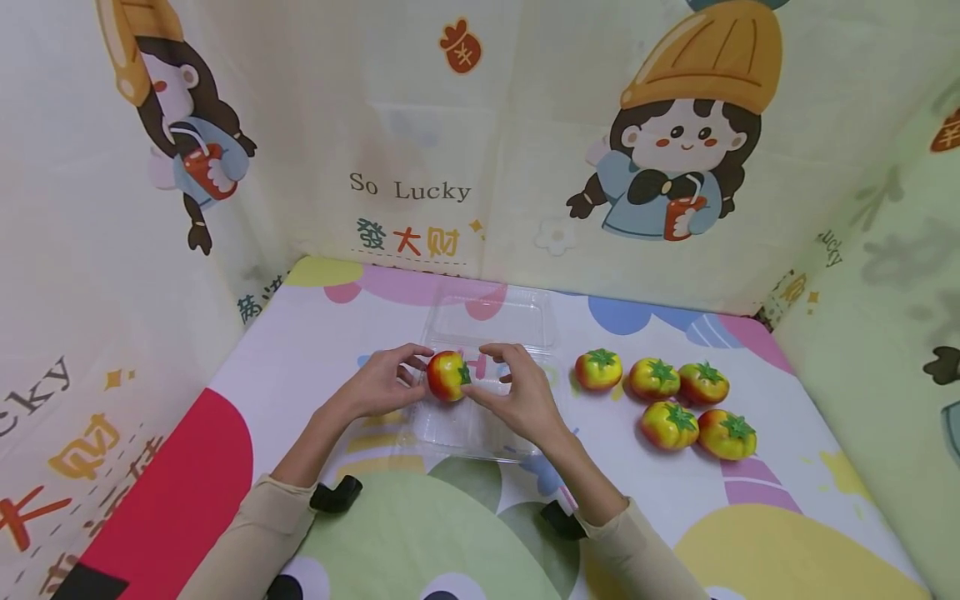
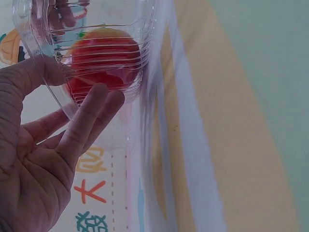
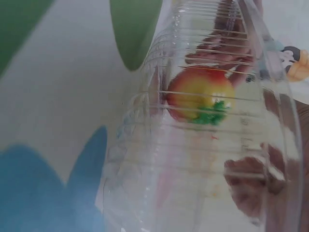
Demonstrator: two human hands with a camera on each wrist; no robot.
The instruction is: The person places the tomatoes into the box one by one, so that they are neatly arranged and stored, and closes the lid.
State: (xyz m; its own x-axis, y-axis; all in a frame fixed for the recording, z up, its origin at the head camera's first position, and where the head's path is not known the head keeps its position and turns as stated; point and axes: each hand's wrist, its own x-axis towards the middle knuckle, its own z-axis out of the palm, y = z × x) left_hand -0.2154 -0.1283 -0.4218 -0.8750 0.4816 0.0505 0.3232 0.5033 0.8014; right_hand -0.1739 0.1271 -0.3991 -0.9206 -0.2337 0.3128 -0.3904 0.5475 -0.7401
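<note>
A red-and-yellow toy tomato (image 1: 447, 376) with a green leafy top sits inside a clear plastic box (image 1: 450, 442), towards its left side. At the tomato's left is my left hand (image 1: 384, 382), its fingers loosely bent. The left wrist view has these fingers by the ridged box wall (image 2: 104, 60), with the tomato visible behind it. My right hand (image 1: 521, 398) is over the box, fingers spread in a loose curve and thumb at the tomato's green top. Through the plastic, the right wrist view shows the tomato (image 3: 203, 94) and part of that hand (image 3: 251, 183).
To the right of the box lie several similar toy tomatoes (image 1: 703, 383) in a loose group. The box's clear lid (image 1: 491, 321) lies folded back on the far side. A patterned cloth (image 1: 337, 317) covers the table, and printed curtains (image 1: 525, 125) enclose it.
</note>
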